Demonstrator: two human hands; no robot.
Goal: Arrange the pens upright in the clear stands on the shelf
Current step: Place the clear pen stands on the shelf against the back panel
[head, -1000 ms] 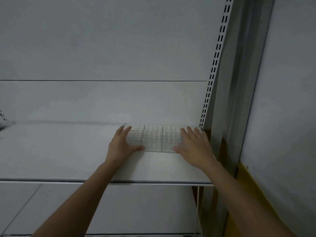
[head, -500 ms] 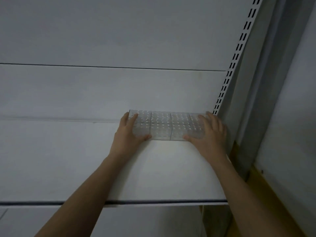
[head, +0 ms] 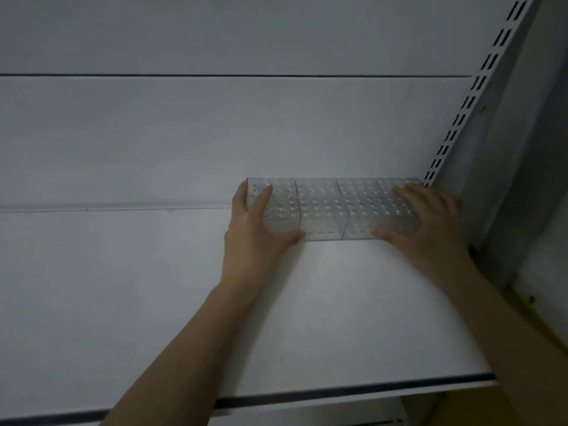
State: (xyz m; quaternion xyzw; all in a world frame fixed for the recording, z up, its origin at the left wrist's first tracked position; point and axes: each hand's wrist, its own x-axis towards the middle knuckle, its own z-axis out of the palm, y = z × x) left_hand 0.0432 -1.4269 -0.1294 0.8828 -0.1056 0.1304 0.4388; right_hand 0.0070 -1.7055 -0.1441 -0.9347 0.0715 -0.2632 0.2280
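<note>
Three clear pen stands with dotted hole grids sit side by side on the white shelf, in its back right corner against the back panel. My left hand rests on the left stand, fingers laid straight over its top and left end, thumb against its front face. My right hand lies on the right stand with fingers spread over the top and the thumb at the front base. No pens are in view.
A slotted white upright rises at the right behind the stands, with a grey side wall beyond it. The shelf's dark front edge runs across the bottom. A yellow-brown strip shows at the lower right.
The view has moved closer and higher over the shelf. Both hands stay on the row of stands, which now sits against the back panel and the right upright.
</note>
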